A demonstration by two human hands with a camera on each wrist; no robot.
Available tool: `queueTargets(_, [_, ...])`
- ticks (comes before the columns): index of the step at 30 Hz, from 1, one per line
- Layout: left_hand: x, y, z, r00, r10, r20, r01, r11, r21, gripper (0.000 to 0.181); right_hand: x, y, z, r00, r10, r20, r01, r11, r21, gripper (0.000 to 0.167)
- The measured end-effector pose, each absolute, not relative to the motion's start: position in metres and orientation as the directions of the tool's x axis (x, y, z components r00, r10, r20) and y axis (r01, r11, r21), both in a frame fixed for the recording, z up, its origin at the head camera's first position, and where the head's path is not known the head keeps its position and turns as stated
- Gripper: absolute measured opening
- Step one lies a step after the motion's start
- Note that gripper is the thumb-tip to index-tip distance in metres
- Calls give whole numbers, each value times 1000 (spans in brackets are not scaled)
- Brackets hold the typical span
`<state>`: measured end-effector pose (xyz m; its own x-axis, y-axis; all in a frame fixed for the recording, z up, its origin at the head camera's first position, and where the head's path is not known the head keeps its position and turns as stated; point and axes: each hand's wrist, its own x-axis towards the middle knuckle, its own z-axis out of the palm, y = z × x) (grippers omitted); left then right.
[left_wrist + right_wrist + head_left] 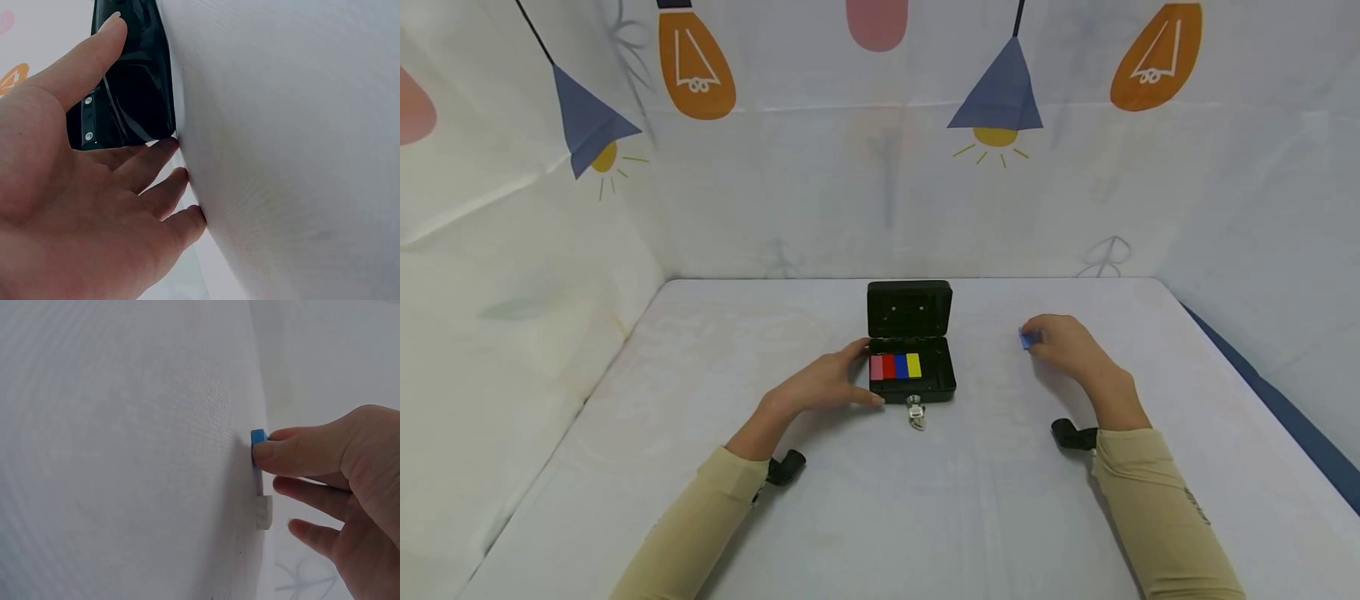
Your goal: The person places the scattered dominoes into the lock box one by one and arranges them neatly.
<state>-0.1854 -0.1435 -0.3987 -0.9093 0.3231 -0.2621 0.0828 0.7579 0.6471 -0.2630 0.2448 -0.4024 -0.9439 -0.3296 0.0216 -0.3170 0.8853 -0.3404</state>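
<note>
White worktop [850, 508], far corners rounded. Creased white sheeting [820, 192] stands behind it and along both sides. Printed thereon: left blue lampshade [583, 117], right blue lampshade [1000, 92], left orange bulb [715, 92], right orange bulb [1183, 62], central pink shape [877, 23]. Faint grey bow mark [1108, 254] noted low at rear right. Dark blue strip [1270, 396] beside the right edge.

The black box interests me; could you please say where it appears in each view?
Head: black box near the centre, slightly right.
Left wrist: upper left, partly behind the left hand.
Right wrist: not in it.
Shared landmark: the white tabletop, in all three views.
</note>
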Motion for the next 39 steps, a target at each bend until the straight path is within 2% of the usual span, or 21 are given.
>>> queueTargets(18, [-185,-144,-400,-913,312,-264,79,768,636,107,-250,226,-406,-917,-395,62,-383,823,-419,32])
queueTargets(39, [-187,-143,-400,-915,314,-253,90,771,630,108,-237,190,-385,-874,-476,104,-476,791,-383,24])
